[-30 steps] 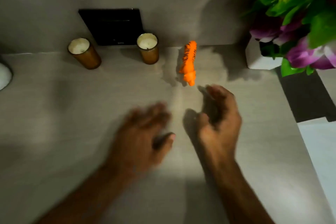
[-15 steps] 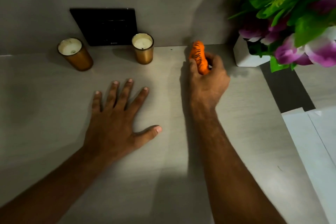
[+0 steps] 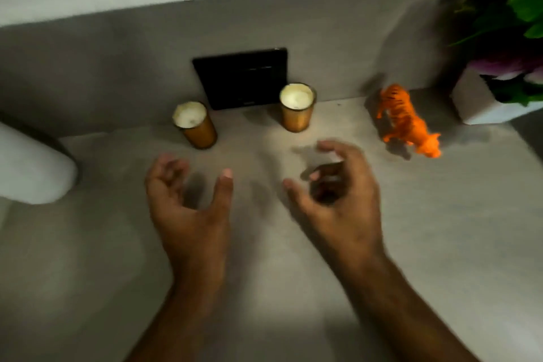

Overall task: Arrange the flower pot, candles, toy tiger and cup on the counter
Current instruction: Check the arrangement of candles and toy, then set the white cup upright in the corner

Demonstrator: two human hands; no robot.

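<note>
Two candles in gold glasses stand near the back wall, the left candle [image 3: 194,123] and the right candle [image 3: 296,106]. An orange toy tiger [image 3: 408,120] stands upright at the right, its head toward me. At the far right a white flower pot [image 3: 482,110] holds purple flowers and green leaves. A white rounded object, perhaps the cup [image 3: 30,167], lies at the left edge. My left hand [image 3: 188,209] and my right hand [image 3: 343,200] hover over the counter [image 3: 440,229] in front of the candles, fingers apart, both holding nothing.
A black panel [image 3: 241,78] is set in the grey back wall behind the candles. The wall has a pale ledge on top.
My right hand has let go of the tiger, which now stands further right near the pot. Both hands have drawn back to the middle, and the left hand has lifted off the counter.
</note>
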